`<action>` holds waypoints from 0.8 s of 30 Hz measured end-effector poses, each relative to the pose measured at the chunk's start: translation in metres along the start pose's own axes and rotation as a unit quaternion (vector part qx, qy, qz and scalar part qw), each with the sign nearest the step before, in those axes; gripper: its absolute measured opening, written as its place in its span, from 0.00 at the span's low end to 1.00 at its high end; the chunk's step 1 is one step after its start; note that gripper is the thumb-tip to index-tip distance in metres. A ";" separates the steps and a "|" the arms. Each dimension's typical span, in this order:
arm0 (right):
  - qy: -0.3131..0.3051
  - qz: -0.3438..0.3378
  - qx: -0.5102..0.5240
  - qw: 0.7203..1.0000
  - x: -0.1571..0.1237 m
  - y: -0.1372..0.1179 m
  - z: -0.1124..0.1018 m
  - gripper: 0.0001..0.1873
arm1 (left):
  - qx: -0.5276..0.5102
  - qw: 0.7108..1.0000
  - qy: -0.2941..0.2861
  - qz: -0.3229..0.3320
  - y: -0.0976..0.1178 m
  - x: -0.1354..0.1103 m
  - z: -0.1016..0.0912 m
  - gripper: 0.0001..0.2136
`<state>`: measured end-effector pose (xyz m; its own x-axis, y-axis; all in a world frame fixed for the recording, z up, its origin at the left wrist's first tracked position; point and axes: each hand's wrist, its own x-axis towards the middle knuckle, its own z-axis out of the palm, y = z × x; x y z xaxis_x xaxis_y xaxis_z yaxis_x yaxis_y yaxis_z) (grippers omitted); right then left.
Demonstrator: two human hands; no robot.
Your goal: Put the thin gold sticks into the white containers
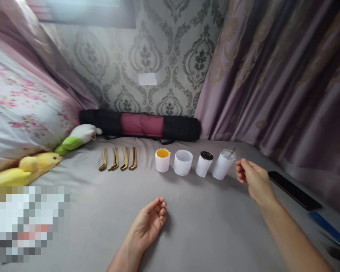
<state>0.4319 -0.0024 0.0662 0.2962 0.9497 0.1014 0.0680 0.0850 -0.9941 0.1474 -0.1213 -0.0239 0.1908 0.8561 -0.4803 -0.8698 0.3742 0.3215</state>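
Observation:
My left hand [151, 223] rests palm up on the grey sheet, its fingers loosely curled, nothing in it. Just right of the tall clear-rimmed glass [222, 166] is my right hand [253, 179], thumb and curled fingers drawn together; no object shows in them. A thin brownish stick [232, 152] pokes out of that glass. Leftward in the same row stand a white-wrapped cup with a dark top [204, 166], a wide whitish translucent cup [183, 164] and a white-wrapped cup with a yellow-orange inside [162, 162]. Several gold bent metal pieces [125, 160] lie left of the cups.
A black and maroon long bag [143, 125] lies along the wall. On the left are a yellow plush toy [31, 170], a green and white plush [79, 138] and a blurred-out package [34, 223]. A black phone-like slab [294, 190] and a blue strip [330, 228] lie right.

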 end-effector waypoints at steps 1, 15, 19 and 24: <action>-0.013 0.009 0.006 1.000 -0.005 0.002 0.004 0.14 | -0.001 1.000 0.003 -0.001 0.000 0.000 0.001 0.02; -0.150 0.118 0.016 0.981 -0.063 0.038 0.071 0.15 | -0.008 1.000 -0.006 0.004 0.001 0.000 -0.001 0.02; -0.185 0.126 0.027 0.974 -0.073 0.046 0.085 0.15 | -0.007 1.000 -0.016 0.007 0.000 0.000 -0.001 0.02; -0.206 0.128 0.013 0.970 -0.078 0.060 0.096 0.16 | 0.004 1.000 -0.012 0.012 0.000 -0.002 0.000 0.02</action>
<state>0.3214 -0.0425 -0.0054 -0.1052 0.9802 -0.1675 0.0169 -0.1667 -0.9859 0.1474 -0.1231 -0.0233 0.1807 0.8728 -0.4534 -0.8708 0.3563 0.3388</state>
